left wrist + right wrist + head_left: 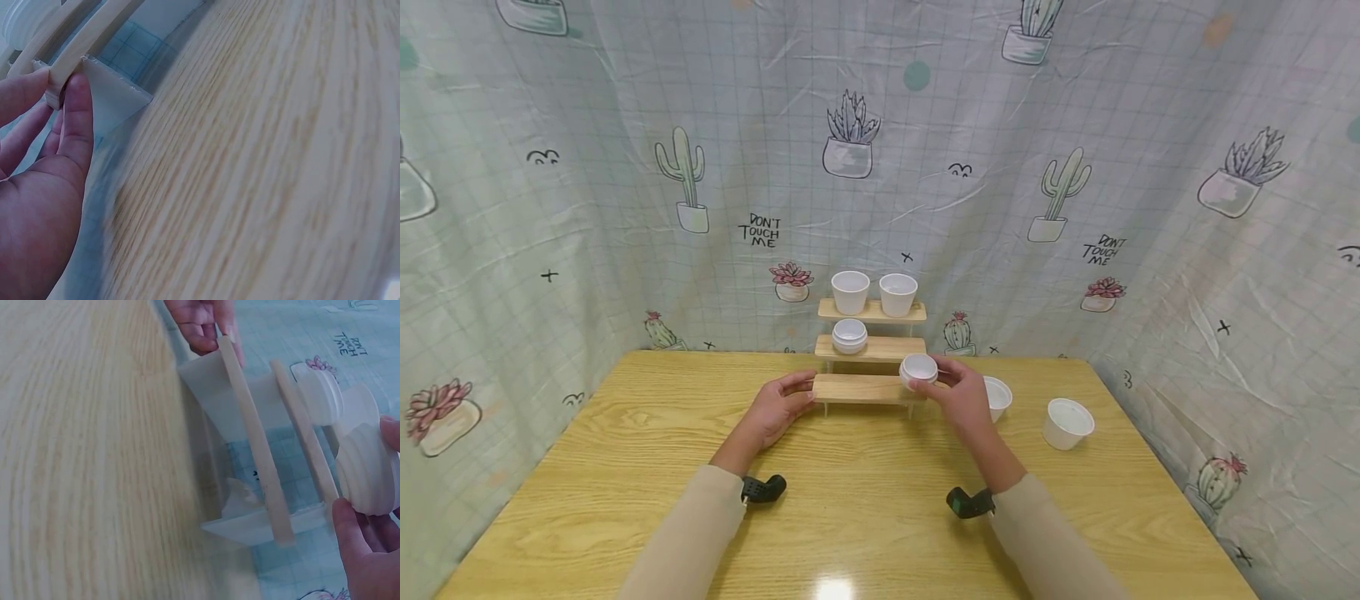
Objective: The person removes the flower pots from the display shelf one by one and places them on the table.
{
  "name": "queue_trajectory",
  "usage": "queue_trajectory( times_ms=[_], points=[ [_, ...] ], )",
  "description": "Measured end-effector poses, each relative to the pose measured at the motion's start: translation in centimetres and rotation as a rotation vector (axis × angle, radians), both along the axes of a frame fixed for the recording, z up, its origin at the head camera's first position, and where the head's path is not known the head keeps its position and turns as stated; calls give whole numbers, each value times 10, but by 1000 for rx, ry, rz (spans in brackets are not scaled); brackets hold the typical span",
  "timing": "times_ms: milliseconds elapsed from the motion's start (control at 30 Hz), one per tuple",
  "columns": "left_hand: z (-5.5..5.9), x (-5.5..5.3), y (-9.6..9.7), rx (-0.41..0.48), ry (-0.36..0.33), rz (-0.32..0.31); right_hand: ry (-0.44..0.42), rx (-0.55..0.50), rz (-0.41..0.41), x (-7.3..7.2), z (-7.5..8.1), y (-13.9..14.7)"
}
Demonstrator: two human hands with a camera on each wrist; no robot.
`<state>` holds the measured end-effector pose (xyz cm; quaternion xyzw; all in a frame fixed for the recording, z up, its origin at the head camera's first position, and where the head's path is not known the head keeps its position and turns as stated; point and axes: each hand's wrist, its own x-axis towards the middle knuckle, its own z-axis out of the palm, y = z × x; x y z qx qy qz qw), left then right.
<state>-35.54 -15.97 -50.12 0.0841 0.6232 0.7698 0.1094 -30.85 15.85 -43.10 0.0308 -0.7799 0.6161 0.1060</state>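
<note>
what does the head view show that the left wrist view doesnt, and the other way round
Only the head view: the right hand holding a white bowl at the right end of the stand's lowest board, and two white cups on the table to the right.

Only the left wrist view: a close look at the fingers pinching a wooden board's end, and the broad face of the pale side panel.

Both: the left hand, part of the stand, the table and the patterned cloth.

I'm viewing a curtained booth: cactus-print cloth [895, 204] is hanging along the tabletop's [857, 500] far and side edges.
</note>
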Motion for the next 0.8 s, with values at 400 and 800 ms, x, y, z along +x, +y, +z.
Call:
queue_trajectory(
  times_ms=[400, 800],
  points=[
    [0, 2, 1, 7, 7, 2, 16, 24, 8, -19, 9, -4],
    [-1, 2, 0, 22, 20, 6, 43, 40, 8, -37, 15, -13]
  ],
)
